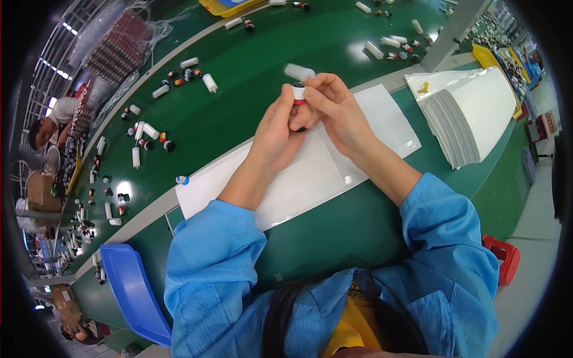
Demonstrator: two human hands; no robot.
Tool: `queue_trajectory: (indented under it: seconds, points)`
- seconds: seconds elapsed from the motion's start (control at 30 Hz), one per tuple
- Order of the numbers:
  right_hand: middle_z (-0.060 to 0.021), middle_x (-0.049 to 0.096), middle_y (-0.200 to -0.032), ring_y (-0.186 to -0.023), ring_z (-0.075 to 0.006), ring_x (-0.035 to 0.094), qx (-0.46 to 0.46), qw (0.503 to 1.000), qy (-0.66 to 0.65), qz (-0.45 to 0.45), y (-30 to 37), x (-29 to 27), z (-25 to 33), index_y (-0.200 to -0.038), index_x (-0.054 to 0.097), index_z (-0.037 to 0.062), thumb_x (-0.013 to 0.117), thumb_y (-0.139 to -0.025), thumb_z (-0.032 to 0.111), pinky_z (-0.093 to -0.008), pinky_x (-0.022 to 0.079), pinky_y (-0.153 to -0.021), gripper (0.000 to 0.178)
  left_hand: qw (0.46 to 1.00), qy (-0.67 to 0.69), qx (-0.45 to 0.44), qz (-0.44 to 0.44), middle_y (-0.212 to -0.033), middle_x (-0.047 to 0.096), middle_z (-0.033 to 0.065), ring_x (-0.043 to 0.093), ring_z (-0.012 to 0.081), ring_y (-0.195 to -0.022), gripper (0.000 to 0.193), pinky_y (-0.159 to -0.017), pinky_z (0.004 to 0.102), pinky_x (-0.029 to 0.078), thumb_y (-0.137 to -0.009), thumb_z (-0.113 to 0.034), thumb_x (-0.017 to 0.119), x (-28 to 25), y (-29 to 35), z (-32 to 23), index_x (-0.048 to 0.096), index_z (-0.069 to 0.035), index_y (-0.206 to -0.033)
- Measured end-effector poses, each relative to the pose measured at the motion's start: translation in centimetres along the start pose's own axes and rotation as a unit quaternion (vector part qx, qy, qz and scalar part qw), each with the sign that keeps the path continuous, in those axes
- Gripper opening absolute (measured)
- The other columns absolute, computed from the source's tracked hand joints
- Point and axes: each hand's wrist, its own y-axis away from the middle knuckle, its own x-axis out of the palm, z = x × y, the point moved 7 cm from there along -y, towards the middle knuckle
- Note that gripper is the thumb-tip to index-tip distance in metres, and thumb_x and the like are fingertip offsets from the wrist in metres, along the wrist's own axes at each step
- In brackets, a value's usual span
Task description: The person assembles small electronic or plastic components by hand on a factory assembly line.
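Red-and-white part, between left grip and right grip, both pinching it

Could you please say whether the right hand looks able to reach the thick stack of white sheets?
Probably yes: nothing upright shows between the right hand and the stack, though that hand is holding a small white, red and black cylindrical piece.

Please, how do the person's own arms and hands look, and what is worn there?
The left hand and right hand are bare: no gloves or watch visible. Loose, wrinkled, bright blue fabric sleeves with faint lines end well short of the wrists.
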Motion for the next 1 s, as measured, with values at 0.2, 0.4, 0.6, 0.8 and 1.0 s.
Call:
queue_trajectory:
  seconds: [0.2, 0.4, 0.6, 0.8, 1.0]
  points:
    - [-0.0075, 0.064, -0.081, -0.07, -0.0096, 0.057, -0.015, 0.993, 0.101, 0.067, 0.1, 0.9, 1.6, -0.118, 0.047, 0.0004, 0.067, -0.076, 0.007, -0.0223, 0.045, -0.063, 0.047, 0.986, -0.143, -0.056, -0.068, -0.065, 0.051, 0.0014, 0.048, 0.014, -0.068, 0.054, -0.08, 0.029, 0.042, -0.096, -0.041, 0.025, -0.1, 0.9, -0.4, 0.058, 0.001, -0.086]
    - [-0.0037, 0.064, -0.072, -0.071, -0.0109, 0.059, -0.121, 0.895, 0.427, 0.048, -4.3, -2.6, 5.3, -0.112, 0.046, 0.0056, 0.07, -0.071, 0.012, -0.0252, 0.045, -0.066, 0.047, 0.73, -0.676, 0.032, -0.097, -0.092, 0.062, 0.0099, 0.059, 0.024, -0.084, 0.031, -0.078, 0.0331, 0.045, -0.09, -0.023, 0.041, -5.2, -1.6, -4.9, 0.063, -0.002, -0.095]
    - [-0.0096, 0.061, -0.092, -0.079, -0.0252, 0.06, -0.321, 0.565, 0.759, -0.034, -5.1, -3.5, 9.2, -0.117, 0.045, 0.0105, 0.069, -0.07, 0.02, -0.0359, 0.047, -0.07, 0.053, 0.385, -0.896, 0.141, -0.17, -0.115, 0.054, 0.009, 0.049, 0.0285, -0.107, 0.047, -0.088, 0.0371, 0.043, -0.071, 0.004, 0.05, -14.2, -3.0, -13.3, 0.052, -0.011, -0.116]
    - [-0.0091, 0.062, -0.087, -0.079, -0.0256, 0.06, -0.138, 0.774, 0.589, 0.187, -0.4, 0.7, 0.9, -0.1, 0.057, 0.0072, 0.06, -0.076, 0.008, -0.0353, 0.048, -0.07, 0.024, 0.265, -0.946, 0.152, -0.105, -0.088, 0.059, 0.0042, 0.055, 0.0229, -0.088, 0.017, -0.076, 0.0349, 0.047, -0.075, -0.008, 0.054, -19.3, -5.0, -12.7, 0.063, -0.009, -0.089]
    - [-0.0115, 0.059, -0.078, -0.081, -0.0268, 0.058, -0.265, 0.612, 0.682, 0.302, 4.3, 5.1, -2.1, -0.09, 0.056, 0.0, 0.054, -0.072, 0.0, -0.0339, 0.048, -0.067, 0.018, 0.329, -0.927, 0.18, 0.021, -0.078, 0.056, 0.0062, 0.054, 0.0232, -0.077, 0.013, -0.068, 0.0346, 0.045, -0.077, -0.019, 0.06, -11.3, -1.5, -9.8, 0.061, -0.007, -0.083]
